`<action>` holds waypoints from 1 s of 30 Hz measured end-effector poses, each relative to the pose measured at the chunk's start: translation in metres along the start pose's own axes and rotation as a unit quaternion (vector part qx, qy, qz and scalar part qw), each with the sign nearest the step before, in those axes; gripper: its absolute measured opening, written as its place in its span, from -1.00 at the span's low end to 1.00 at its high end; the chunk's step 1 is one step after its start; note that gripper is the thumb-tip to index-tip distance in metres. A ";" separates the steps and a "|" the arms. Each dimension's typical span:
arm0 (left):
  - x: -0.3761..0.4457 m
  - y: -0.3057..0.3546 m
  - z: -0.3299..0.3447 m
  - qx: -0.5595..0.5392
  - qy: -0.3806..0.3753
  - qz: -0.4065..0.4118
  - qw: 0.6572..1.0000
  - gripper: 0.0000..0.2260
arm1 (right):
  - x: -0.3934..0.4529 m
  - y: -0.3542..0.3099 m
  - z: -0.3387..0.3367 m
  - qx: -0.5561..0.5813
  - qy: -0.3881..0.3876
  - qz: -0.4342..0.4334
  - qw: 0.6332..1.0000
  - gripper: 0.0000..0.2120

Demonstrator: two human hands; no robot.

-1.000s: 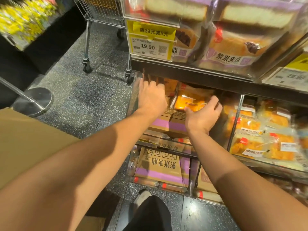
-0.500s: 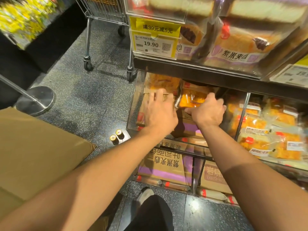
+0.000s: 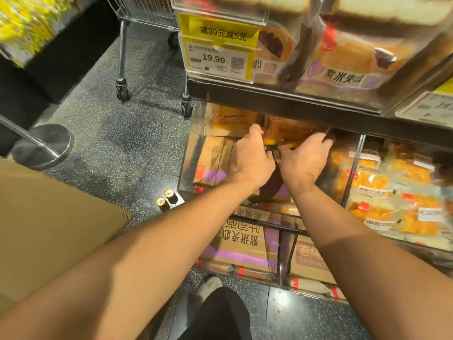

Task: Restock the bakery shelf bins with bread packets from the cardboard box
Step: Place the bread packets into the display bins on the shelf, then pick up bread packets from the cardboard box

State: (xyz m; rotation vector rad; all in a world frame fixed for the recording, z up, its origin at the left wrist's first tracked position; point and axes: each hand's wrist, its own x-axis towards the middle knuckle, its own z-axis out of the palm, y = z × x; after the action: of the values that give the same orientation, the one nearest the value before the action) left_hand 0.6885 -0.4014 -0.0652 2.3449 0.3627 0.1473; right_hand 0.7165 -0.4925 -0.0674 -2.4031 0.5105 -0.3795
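Observation:
Both my hands reach into a clear shelf bin (image 3: 190, 153) on the middle shelf. My left hand (image 3: 253, 159) and my right hand (image 3: 306, 159) hold the two sides of one orange bread packet (image 3: 289, 132) at the bin's back, fingers curled round its edges. Another orange packet (image 3: 230, 120) lies behind on the left. Brown and purple cardboard (image 3: 210, 158) lines the bin's floor under my hands. The big brown cardboard box (image 3: 49, 222) stands on the floor at the left; its inside is hidden.
The bin to the right holds several orange bread packets (image 3: 397, 197). Above hang purple-label bread packets (image 3: 348, 60) and a yellow price tag (image 3: 218, 47). Printed cartons (image 3: 242, 239) fill the bottom shelf. A wire trolley (image 3: 147, 25) and a stanchion base (image 3: 41, 146) stand on the floor, with two small bottles (image 3: 165, 198).
My left hand came off the bin's back left corner and moved right to the packet. Both hands now hold the packet together, further back in the bin.

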 end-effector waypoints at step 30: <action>-0.108 0.034 -0.093 0.046 -0.080 -0.047 0.995 -0.48 | -0.082 -0.003 -0.148 -0.017 -0.208 -0.129 0.969 -0.35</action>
State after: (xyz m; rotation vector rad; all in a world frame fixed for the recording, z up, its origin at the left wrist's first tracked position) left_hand 0.5733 -0.3954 0.0257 2.4046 0.4079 -0.1046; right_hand 0.5872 -0.5326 0.0340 -2.4921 0.0160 0.0326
